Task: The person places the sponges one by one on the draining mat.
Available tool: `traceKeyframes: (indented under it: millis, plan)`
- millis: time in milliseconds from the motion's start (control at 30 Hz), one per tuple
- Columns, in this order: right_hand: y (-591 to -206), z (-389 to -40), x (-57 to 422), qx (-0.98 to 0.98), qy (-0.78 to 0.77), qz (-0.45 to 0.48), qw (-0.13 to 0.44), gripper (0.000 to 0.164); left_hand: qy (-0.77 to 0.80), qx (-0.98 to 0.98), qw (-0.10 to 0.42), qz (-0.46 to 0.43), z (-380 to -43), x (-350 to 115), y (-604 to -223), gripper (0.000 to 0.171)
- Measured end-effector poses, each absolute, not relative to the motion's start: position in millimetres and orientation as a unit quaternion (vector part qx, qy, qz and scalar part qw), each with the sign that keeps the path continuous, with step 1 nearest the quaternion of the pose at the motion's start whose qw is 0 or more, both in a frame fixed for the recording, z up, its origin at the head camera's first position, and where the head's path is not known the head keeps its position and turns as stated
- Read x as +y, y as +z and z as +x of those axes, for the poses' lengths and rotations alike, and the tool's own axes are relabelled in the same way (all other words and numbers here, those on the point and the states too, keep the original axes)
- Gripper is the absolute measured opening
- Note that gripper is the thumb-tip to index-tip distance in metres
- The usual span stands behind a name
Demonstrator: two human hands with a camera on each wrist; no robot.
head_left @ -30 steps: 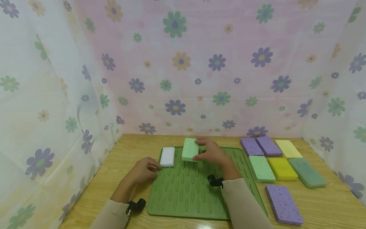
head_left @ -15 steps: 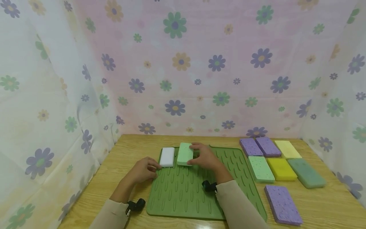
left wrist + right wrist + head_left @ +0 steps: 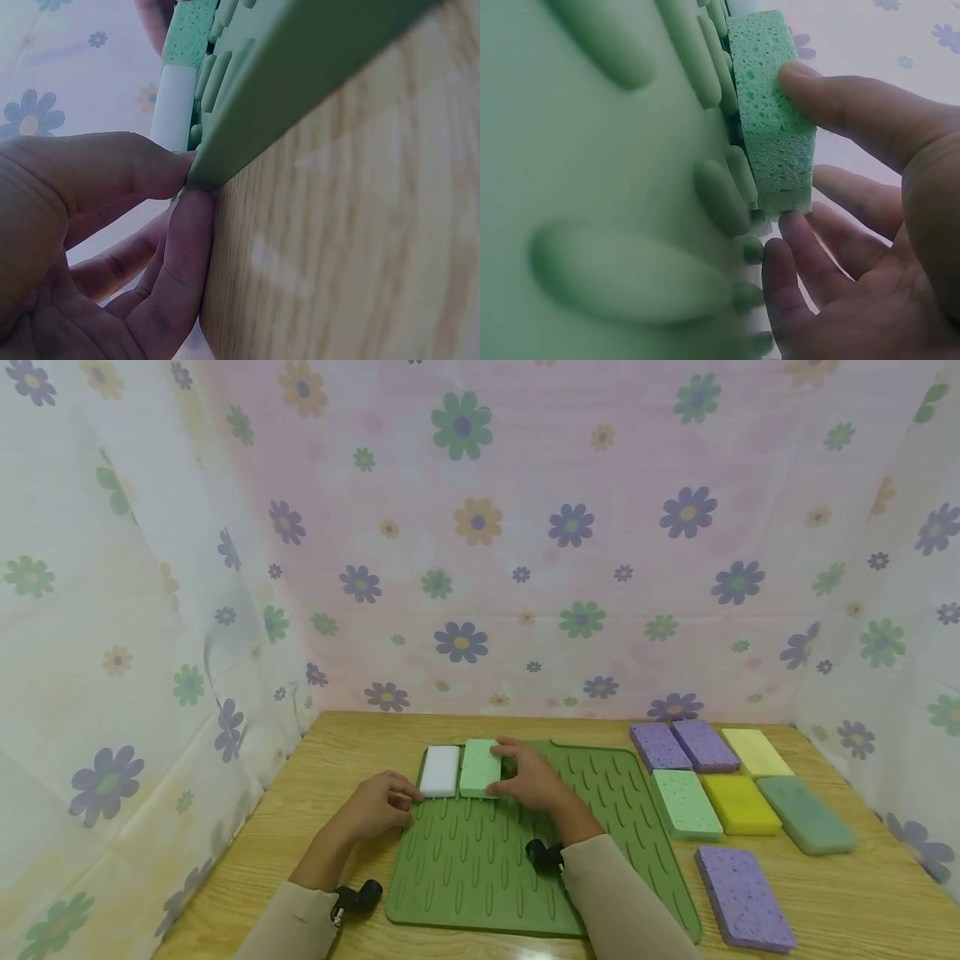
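Observation:
My right hand [image 3: 531,779] pinches a light green sponge [image 3: 480,768] by its near and far ends, thumb on the near end. The sponge lies flat on the green ribbed mat [image 3: 480,877], close to its back edge. Just left of it, a white sponge [image 3: 439,771] lies parallel at the mat's back left corner, a narrow gap between them. My left hand [image 3: 377,807] is at the mat's left edge, in front of the white sponge. In the left wrist view its thumb and finger [image 3: 187,247] pinch that mat edge. Pores show along the green sponge's side [image 3: 776,112] in the right wrist view.
Right of the mat, two purple sponges [image 3: 705,745], a pale yellow sponge [image 3: 757,752], another light green sponge [image 3: 686,804], a bright yellow sponge [image 3: 742,804] and a teal sponge [image 3: 806,814] lie grouped. A purple sponge [image 3: 745,897] lies nearer. Floral cloth [image 3: 525,527] encloses the wooden table.
My right hand has carried the light green sponge left and lowered it onto the mat beside the white sponge. The left hand has stayed at the mat's edge.

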State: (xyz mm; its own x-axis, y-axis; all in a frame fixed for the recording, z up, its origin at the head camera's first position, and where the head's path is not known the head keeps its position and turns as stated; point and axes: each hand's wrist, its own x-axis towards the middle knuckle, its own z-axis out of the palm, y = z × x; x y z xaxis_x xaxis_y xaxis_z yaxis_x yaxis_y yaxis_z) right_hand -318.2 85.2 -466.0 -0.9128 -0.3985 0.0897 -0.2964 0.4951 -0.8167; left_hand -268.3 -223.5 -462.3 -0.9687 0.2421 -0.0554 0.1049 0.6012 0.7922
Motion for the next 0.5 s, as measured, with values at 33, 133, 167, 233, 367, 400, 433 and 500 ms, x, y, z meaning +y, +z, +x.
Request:
traceKeyframes:
  millis: [33,133,167,233,367,400,433,500]
  plan:
    - [-466.6,-318.1,85.3,0.862,-0.462,-0.201,0.056,0.074,0.435,0.892,0.079,0.096,-268.4,-223.6,-462.6,0.026]
    - [-468.3,-318.2,85.9,0.861,-0.464,-0.201,0.059,0.073,0.431,0.894,0.078,0.097,-267.7,-223.7,-462.3,0.026]
    - [-468.8,-318.4,86.0,0.861,-0.464,-0.202,0.059,0.073,0.431,0.894,0.077,0.098,-267.4,-223.8,-462.2,0.026]
    - [-469.8,-318.8,86.4,0.86,-0.465,-0.203,0.062,0.072,0.43,0.894,0.076,0.098,-266.9,-223.8,-462.1,0.026]
    - [-471.9,-320.1,86.7,0.857,-0.467,-0.209,0.067,0.072,0.432,0.894,0.077,0.094,-267.0,-223.2,-462.1,0.026]
    - [-472.3,-320.5,86.7,0.856,-0.467,-0.21,0.068,0.071,0.432,0.894,0.078,0.093,-267.3,-223.0,-462.2,0.026]
    - [-472.5,-320.6,86.7,0.856,-0.467,-0.211,0.069,0.07,0.432,0.894,0.079,0.093,-267.8,-222.8,-462.3,0.027]
    - [-473.0,-320.8,86.6,0.856,-0.467,-0.211,0.07,0.067,0.433,0.893,0.078,0.093,-268.3,-222.5,-462.3,0.027]
